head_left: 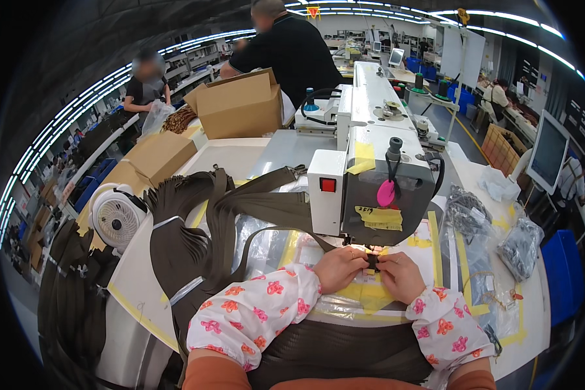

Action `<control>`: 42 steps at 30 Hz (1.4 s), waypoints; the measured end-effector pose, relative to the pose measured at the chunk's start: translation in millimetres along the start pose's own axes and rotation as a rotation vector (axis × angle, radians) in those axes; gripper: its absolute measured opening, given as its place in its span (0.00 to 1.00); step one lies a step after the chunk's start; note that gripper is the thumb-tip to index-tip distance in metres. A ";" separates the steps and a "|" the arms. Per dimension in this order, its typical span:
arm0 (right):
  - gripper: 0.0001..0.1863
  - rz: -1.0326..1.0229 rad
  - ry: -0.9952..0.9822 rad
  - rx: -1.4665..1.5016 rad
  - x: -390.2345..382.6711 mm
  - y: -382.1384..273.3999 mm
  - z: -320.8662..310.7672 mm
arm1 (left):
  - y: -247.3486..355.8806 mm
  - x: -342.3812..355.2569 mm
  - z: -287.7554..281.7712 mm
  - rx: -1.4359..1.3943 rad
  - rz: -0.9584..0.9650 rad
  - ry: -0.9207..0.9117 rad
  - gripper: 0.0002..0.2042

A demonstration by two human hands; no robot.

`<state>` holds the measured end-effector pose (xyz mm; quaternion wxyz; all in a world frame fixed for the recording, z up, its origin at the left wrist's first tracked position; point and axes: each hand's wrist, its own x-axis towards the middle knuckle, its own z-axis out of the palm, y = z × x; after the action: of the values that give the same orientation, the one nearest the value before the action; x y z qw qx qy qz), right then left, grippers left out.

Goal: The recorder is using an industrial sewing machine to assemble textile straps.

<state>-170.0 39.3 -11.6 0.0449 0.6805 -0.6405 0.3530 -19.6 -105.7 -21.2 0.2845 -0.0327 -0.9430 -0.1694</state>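
My left hand (339, 268) and my right hand (402, 275) meet just below the head of a white industrial sewing machine (390, 169). Between their fingertips is a small dark piece (372, 261), which looks like the end of a dark olive webbing strap (260, 235); both hands pinch it from either side. This strap runs back to the left, toward a thick bundle of the same webbing (179, 250). Yellow tape (370, 300) covers the work surface under my hands. Needle and presser foot are mostly hidden behind my fingers.
More webbing lies in front of me (338, 354) and hangs at the far left (71, 299). A small white fan (117, 218) stands left, near cardboard boxes (237, 107). Plastic bags (521, 247) lie right, beside a screen (548, 153). Two people (292, 55) work beyond the table.
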 end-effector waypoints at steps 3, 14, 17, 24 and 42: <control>0.08 0.005 -0.007 -0.003 0.2 -0.4 -0.2 | -0.7 -0.5 -0.2 -0.001 0.004 0.007 0.08; 0.08 -0.116 -0.023 -0.182 0.5 1.7 1.2 | -3.8 3.3 -31.9 0.507 -0.193 -0.293 0.10; 0.07 -0.135 -0.018 -0.234 1.9 3.2 5.2 | -22.5 0.2 -69.2 0.572 -0.251 -0.066 0.13; 0.07 -0.159 -0.012 -0.330 7.8 10.0 8.4 | -67.3 -26.7 -143.1 0.031 -0.845 -0.542 0.10; 0.07 -0.557 -0.214 -0.132 86.4 -112.8 54.6 | -141.0 -85.8 -160.1 1.001 -0.953 0.093 0.11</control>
<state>-51.1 -41.5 38.2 0.1165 0.8589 -0.4519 0.2110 113.9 -289.5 14.3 0.1999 0.5275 -0.8062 0.1784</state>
